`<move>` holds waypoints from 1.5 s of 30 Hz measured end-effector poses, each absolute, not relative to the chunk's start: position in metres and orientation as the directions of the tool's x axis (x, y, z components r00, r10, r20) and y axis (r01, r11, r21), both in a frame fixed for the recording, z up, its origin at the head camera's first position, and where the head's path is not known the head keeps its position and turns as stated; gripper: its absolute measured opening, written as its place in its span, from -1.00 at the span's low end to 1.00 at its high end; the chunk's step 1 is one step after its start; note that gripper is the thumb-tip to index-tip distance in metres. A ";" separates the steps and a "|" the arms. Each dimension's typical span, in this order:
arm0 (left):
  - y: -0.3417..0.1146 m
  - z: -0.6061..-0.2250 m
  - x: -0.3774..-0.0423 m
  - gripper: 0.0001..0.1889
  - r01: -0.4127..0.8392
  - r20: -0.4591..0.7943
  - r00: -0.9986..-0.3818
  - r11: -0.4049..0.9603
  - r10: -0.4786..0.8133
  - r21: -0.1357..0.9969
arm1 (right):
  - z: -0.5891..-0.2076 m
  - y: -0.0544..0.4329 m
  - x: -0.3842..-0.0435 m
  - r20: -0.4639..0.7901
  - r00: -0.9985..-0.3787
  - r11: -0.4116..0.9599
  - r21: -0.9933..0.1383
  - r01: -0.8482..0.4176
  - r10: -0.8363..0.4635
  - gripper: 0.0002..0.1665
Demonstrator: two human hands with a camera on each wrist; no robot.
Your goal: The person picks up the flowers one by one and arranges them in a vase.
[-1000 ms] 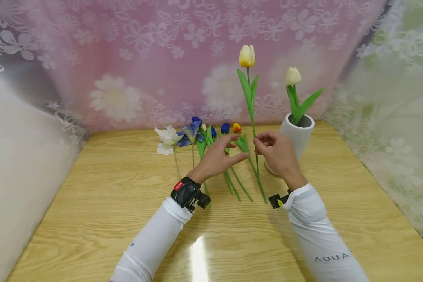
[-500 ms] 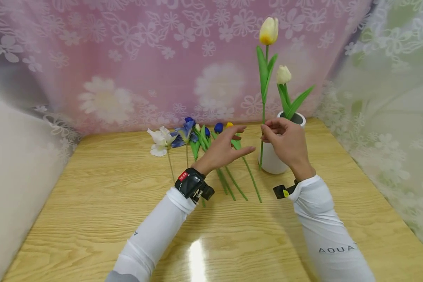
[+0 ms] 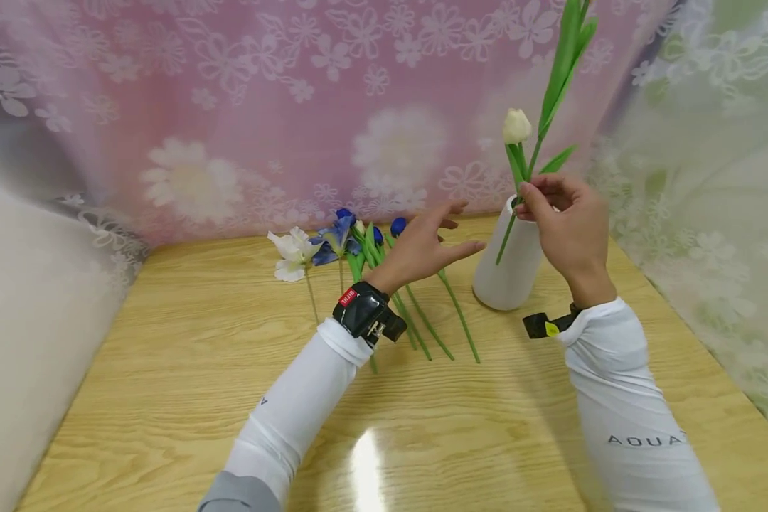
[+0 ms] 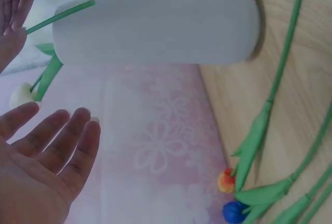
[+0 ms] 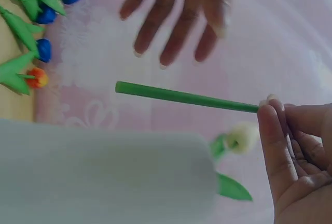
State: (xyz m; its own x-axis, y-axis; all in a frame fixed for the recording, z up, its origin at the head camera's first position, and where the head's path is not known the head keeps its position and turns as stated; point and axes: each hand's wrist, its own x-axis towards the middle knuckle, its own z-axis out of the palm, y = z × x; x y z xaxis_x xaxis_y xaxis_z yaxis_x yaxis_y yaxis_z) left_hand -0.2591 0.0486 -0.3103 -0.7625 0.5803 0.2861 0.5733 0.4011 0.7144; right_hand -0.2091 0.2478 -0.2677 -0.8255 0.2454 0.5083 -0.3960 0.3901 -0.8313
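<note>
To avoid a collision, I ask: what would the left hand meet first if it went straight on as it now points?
Probably the left hand would meet the white vase near its top; depth is unclear, so the green stem in the right hand might come first.

A slender, green-leaved flower point(image 3: 540, 136) tilts, its lower stem tip point(image 5: 122, 87) outside the upright white vase point(image 3: 513, 274).

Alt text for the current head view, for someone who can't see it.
A right hand pinches a green flower stem, its lower end outside a white vase that holds a cream tulip. An open left hand hovers near loose flowers lying on a wooden table.
</note>
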 end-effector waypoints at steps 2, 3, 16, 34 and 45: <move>0.052 -0.307 -0.260 -0.25 0.579 0.292 -0.760 0.402 0.580 0.710 | -0.261 0.254 -0.210 0.522 -0.802 0.334 -0.841 -0.427 0.290 -0.79; 0.053 -0.306 -0.261 -0.25 0.581 0.295 -0.760 0.400 0.580 0.709 | -0.257 0.258 -0.211 0.527 -0.791 0.296 -0.845 -0.446 0.311 -0.81; 0.082 -0.287 -0.266 -0.25 0.621 0.323 -0.720 0.362 0.614 0.695 | -0.233 0.284 -0.213 0.568 -0.701 0.006 -0.779 -0.627 0.432 -0.87; 0.096 -0.292 -0.267 -0.27 0.620 0.366 -0.718 0.305 0.592 0.723 | -0.246 0.303 -0.221 0.550 -0.692 0.113 -0.813 -0.571 0.467 -0.93; 0.090 -0.306 -0.267 -0.30 0.606 0.345 -0.729 0.325 0.591 0.726 | -0.274 0.295 -0.224 0.454 -0.794 0.335 -0.881 -0.333 0.404 -0.75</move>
